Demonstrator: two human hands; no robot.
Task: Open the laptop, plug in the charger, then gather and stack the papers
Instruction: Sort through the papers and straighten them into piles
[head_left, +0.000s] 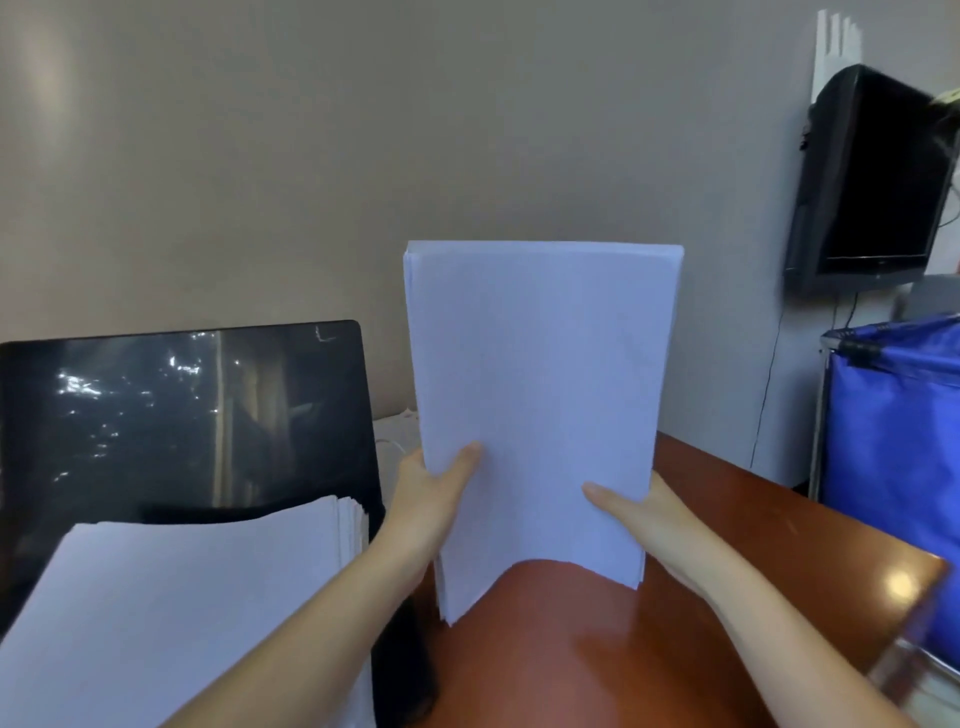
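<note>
**Sheaf held on end, both hands at its sides**

In the middle of the frame a sheaf of papers (540, 395) stands upright over the brown table (727, 545). The left hand (431, 488) grasps its left edge and the right hand (639, 509) its right edge, each with the thumb laid across the front sheet. The other fingers are hidden behind the paper. Holding it on end like this looks like the way to knock the edges level. The bottom edge bows upward between the hands, probably from the inward squeeze. Whether its lower corners touch the table I cannot tell.

At the lower left a second stack of papers (182, 597) lies flat in front of the laptop (182, 415), whose dark screen stands open. That stack is the likely home for the held sheaf. A thin white cable (389, 447) shows between laptop and sheaf, but its plug is hidden. So the task seems to be in its last part, the gathering
</note>
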